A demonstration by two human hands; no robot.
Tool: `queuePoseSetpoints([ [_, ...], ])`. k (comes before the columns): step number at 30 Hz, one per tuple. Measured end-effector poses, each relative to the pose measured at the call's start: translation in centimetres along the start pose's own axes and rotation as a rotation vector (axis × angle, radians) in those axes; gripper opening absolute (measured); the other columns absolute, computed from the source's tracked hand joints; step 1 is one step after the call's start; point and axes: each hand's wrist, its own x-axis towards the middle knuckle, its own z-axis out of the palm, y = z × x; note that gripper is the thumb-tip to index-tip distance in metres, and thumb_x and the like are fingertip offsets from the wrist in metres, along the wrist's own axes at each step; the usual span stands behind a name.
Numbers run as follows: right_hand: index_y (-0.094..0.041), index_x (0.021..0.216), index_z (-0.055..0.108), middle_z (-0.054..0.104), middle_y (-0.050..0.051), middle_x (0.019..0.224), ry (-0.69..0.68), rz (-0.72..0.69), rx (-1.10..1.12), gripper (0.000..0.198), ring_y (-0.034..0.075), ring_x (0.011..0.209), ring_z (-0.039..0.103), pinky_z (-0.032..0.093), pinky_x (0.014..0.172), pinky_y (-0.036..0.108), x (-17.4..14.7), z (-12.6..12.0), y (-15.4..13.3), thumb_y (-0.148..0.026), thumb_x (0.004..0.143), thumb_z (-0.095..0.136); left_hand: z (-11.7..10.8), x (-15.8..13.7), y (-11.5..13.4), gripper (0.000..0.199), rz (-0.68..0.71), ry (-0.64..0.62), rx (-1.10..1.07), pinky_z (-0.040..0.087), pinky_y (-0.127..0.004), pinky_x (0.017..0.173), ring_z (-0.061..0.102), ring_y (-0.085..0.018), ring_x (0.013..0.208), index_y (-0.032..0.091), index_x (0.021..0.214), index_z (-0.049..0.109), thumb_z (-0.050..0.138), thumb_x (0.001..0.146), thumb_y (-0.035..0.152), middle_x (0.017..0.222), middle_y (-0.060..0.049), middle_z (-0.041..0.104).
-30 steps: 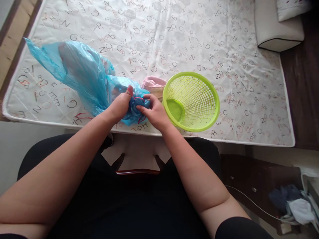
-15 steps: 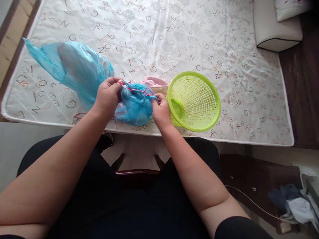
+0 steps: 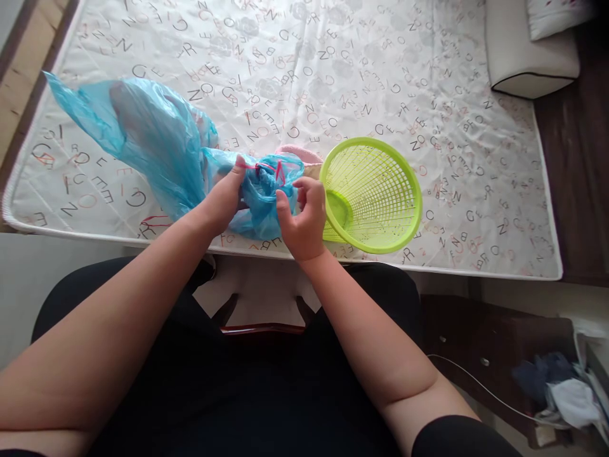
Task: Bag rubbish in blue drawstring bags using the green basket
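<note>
Seated person, both hands at work by the near edge of a letter-printed mattress [image 3: 361, 89]. Left hand [image 3: 219, 202] clamped on a gathered blue bag [image 3: 266, 203], thumb against its red cord [image 3: 281, 172]. Right hand [image 3: 305, 222]: thumb and forefinger slightly apart at the plastic's edge; cannot tell whether they pinch it. Bag lies between the hands, beside a larger spread of blue plastic [image 3: 157, 143]; whether joined, unclear. Green basket [image 3: 378, 190] tipped just right, pink cloth [image 3: 301, 153] behind. Step in hand, judged: handling the bag's corded mouth. Further work there would call for steady left hold, firm right pinch.
</note>
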Motion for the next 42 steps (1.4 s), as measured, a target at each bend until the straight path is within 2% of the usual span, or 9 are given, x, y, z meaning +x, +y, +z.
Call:
queuePoseSetpoints([
  [4, -0.029, 0.114, 0.055, 0.060, 0.008, 0.114, -0.062, -0.020, 0.066, 0.019, 0.026, 0.111, 0.063, 0.056, 0.105, 0.049, -0.2, 0.2, 0.2, -0.045, 0.109, 0.064, 0.0, -0.6, -0.9, 0.066, -0.149, -0.071, -0.165, 0.066, -0.037, 0.079, 0.080, -0.028, 0.103, 0.027, 0.130, 0.077, 0.046, 0.107, 0.080, 0.110, -0.012, 0.083],
  [8, -0.026, 0.118, 0.057, 0.065, 0.010, 0.122, -0.089, -0.040, -0.007, 0.013, 0.026, 0.115, 0.064, 0.055, 0.109, 0.049, 0.3, 0.9, 1.7, -0.036, 0.109, 0.061, -0.4, -1.2, -0.1, 0.043, -0.077, -0.171, -0.119, 0.066, -0.036, 0.089, 0.077, -0.029, 0.119, 0.028, 0.131, 0.079, 0.068, 0.100, 0.056, 0.131, -0.010, 0.081],
  [15, -0.027, 0.118, 0.065, 0.070, 0.005, 0.112, -0.208, 0.089, 0.075, 0.015, 0.021, 0.100, 0.066, 0.058, 0.100, 0.042, 0.7, 1.3, 4.0, -0.037, 0.107, 0.063, -1.9, -0.5, 0.7, 0.020, 0.081, 0.130, 0.092, 0.065, -0.034, 0.087, 0.075, -0.021, 0.094, 0.024, 0.107, 0.076, 0.073, 0.097, 0.040, 0.096, -0.006, 0.077],
  [20, -0.025, 0.115, 0.069, 0.071, 0.006, 0.114, -0.302, 0.035, 0.135, 0.019, 0.021, 0.102, 0.066, 0.058, 0.095, 0.039, 1.1, 0.8, 3.6, -0.041, 0.107, 0.064, -2.3, -0.3, 0.9, 0.026, 0.241, 0.086, 0.356, 0.062, -0.040, 0.102, 0.073, -0.025, 0.109, 0.026, 0.099, 0.077, 0.093, 0.080, 0.030, 0.106, -0.005, 0.075],
  [25, -0.025, 0.093, 0.058, 0.062, 0.002, 0.093, -0.234, 0.065, 0.015, 0.023, 0.019, 0.089, 0.059, 0.054, 0.087, 0.037, 1.3, 0.7, 3.3, -0.042, 0.104, 0.070, -2.5, -0.6, 1.0, 0.007, 0.160, 0.150, 0.400, 0.062, -0.037, 0.089, 0.073, -0.022, 0.089, 0.026, 0.089, 0.076, 0.078, 0.093, 0.030, 0.088, -0.002, 0.075],
  [31, -0.027, 0.087, 0.045, 0.054, 0.000, 0.089, -0.152, 0.091, -0.034, 0.024, 0.018, 0.087, 0.054, 0.051, 0.086, 0.036, 1.1, 1.0, 3.2, -0.022, 0.098, 0.066, -3.1, -0.5, -0.3, 0.003, 0.079, 0.226, 0.387, 0.062, -0.035, 0.082, 0.072, -0.020, 0.082, 0.026, 0.095, 0.074, 0.072, 0.094, 0.025, 0.094, -0.003, 0.076],
  [35, -0.027, 0.099, 0.048, 0.056, -0.001, 0.093, -0.154, 0.188, 0.062, 0.018, 0.015, 0.082, 0.056, 0.053, 0.084, 0.033, 1.0, 1.2, 3.0, -0.016, 0.097, 0.062, -3.1, -0.5, -0.3, 0.014, 0.106, 0.199, 0.419, 0.063, -0.040, 0.092, 0.074, -0.024, 0.097, 0.027, 0.097, 0.076, 0.075, 0.086, 0.019, 0.102, -0.005, 0.077],
  [38, -0.028, 0.119, 0.053, 0.065, 0.001, 0.113, -0.188, 0.231, 0.142, 0.027, 0.014, 0.087, 0.063, 0.058, 0.087, 0.032, 1.1, 1.2, 2.7, -0.014, 0.098, 0.060, -2.7, -0.9, 0.8, 0.022, 0.169, 0.139, 0.386, 0.062, -0.041, 0.103, 0.073, -0.027, 0.114, 0.027, 0.107, 0.079, 0.077, 0.086, 0.022, 0.116, -0.007, 0.079],
  [42, -0.031, 0.138, 0.055, 0.067, 0.005, 0.134, -0.264, 0.214, 0.133, 0.044, 0.018, 0.104, 0.067, 0.061, 0.097, 0.035, 1.2, 1.1, 2.2, -0.012, 0.098, 0.058, -1.9, -1.2, 1.4, 0.022, 0.147, 0.018, 0.341, 0.062, -0.040, 0.099, 0.076, -0.025, 0.103, 0.024, 0.108, 0.081, 0.080, 0.088, 0.032, 0.105, -0.005, 0.082],
])
